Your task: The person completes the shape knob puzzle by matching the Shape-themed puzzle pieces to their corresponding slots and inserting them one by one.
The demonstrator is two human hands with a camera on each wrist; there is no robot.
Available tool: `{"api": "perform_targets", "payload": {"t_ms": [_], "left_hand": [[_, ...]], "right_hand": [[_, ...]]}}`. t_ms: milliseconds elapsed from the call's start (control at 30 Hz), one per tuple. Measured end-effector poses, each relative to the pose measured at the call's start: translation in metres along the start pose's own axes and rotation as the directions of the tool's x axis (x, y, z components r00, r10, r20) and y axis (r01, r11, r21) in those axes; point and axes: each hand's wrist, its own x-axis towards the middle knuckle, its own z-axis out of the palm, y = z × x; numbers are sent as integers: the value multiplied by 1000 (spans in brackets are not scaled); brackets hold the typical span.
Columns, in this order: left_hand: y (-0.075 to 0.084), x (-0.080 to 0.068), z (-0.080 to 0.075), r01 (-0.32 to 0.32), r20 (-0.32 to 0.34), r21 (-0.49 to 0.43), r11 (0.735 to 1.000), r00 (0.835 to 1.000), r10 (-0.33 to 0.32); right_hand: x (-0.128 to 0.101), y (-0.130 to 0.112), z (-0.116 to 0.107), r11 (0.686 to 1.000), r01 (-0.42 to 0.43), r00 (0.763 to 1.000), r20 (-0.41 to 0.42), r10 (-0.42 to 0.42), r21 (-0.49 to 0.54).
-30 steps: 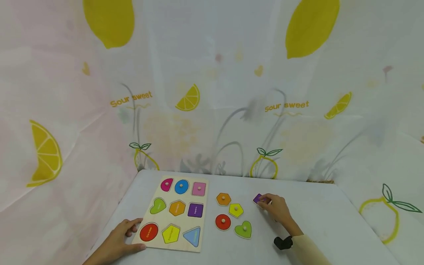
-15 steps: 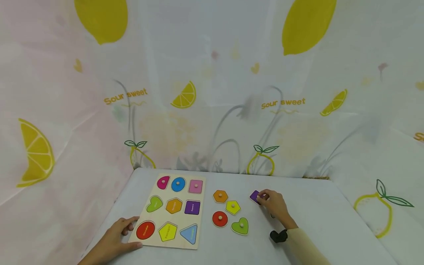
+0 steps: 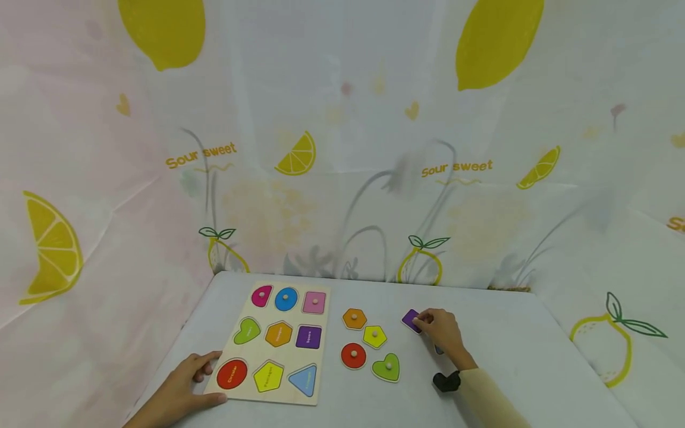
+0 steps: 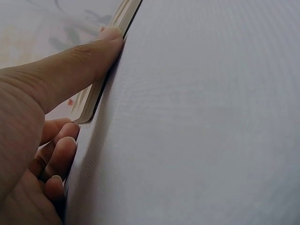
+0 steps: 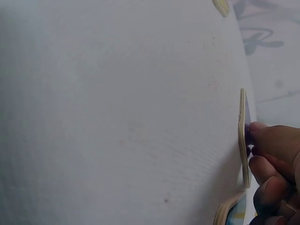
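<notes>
While left hand [image 3: 184, 386] steadies puzzle board [image 3: 275, 342] — three pieces seated — right hand [image 3: 443, 333] pinches purple piece [image 3: 411, 320].

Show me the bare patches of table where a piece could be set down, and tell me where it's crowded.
Bare table runs right of the right hand to the far edge. A narrow strip lies between the puzzle board and the red circle. The near edge in front of the green heart is also free. It is crowded around the orange hexagon, yellow pentagon and purple piece.
</notes>
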Motion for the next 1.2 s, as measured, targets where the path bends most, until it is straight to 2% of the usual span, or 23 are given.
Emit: {"api": "perform_targets", "payload": {"t_ms": [600,1200], "left_hand": [[5,0,-1,19,-2,2,1000,1000,-19],[0,2,2,2,2,14,1000,1000,-2]], "right_hand": [[0,-5,1,999,-23,1000,-9,23,-28],[-10,-19,2,999,36,999,-20,-36,-16]]}}
